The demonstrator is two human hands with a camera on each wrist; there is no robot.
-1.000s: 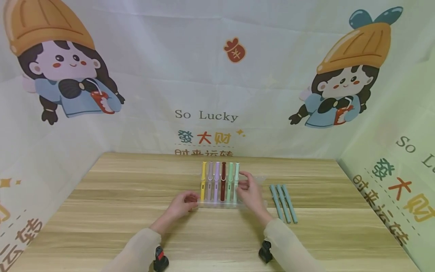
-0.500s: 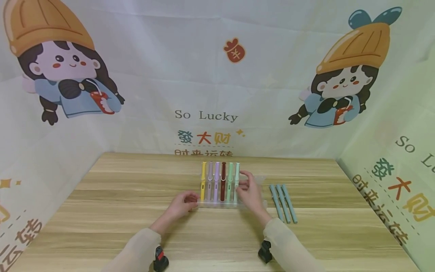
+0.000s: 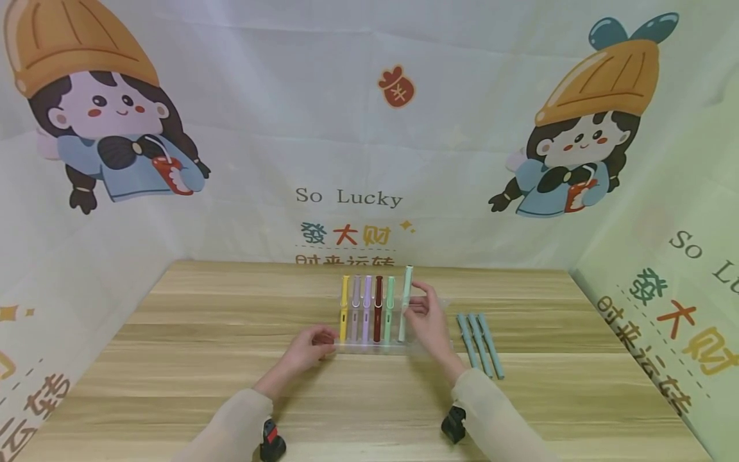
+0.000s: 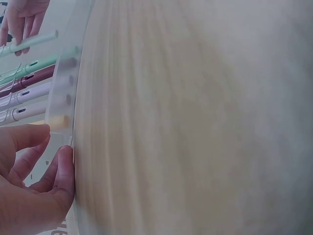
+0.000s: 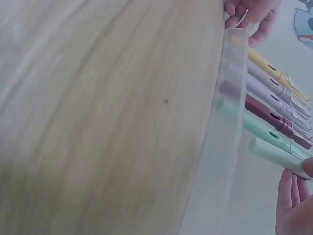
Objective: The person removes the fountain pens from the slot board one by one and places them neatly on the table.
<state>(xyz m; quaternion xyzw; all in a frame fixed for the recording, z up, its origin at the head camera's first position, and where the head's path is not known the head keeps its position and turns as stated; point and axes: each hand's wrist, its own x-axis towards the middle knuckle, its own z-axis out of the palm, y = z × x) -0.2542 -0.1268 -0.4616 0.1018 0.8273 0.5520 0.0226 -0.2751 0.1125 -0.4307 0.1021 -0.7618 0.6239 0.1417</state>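
Observation:
A transparent pen stand point(image 3: 375, 348) holds a row of upright pens: a yellow pen point(image 3: 344, 301), a greyish-mauve one, a lilac one, a dark red pen point(image 3: 378, 314) and a green pen point(image 3: 389, 301). My right hand point(image 3: 428, 321) pinches a pale mint pen point(image 3: 407, 289) between thumb and fingers at the row's right end. That pen is raised above the others and slightly tilted; its lower end is outside the front lip point(image 5: 215, 147) in the right wrist view. At the left end, my left hand point(image 3: 312, 345) pinches the stand's corner, close to the yellow pen point(image 4: 58, 121).
Three blue-grey pens point(image 3: 480, 346) lie side by side on the wooden table point(image 3: 346, 404), right of the stand. Behind the table hangs a white printed cloth point(image 3: 346, 147), with more of it along both sides.
The right hand has lifted the pale mint pen out of its place in the row, raising and tilting it. The left hand stays at the stand's corner.

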